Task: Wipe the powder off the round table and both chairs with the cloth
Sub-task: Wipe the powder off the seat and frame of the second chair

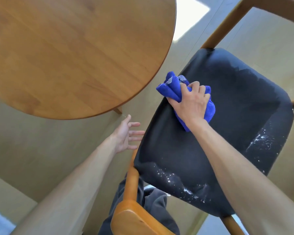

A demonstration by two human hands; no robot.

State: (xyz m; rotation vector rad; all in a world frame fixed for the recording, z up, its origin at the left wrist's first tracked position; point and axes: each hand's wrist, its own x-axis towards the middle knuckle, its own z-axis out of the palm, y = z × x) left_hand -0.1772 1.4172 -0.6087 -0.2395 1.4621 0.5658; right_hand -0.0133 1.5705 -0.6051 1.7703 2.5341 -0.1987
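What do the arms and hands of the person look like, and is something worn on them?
Both forearms are bare as far as the picture shows: no sleeves are in view. The left hand and the right hand wear no gloves, and no ring, watch or bracelet shows on them. No markings are visible. Below, dark grey trousers show.

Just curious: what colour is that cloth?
Bright blue cloth, gripped by the right hand; head view.
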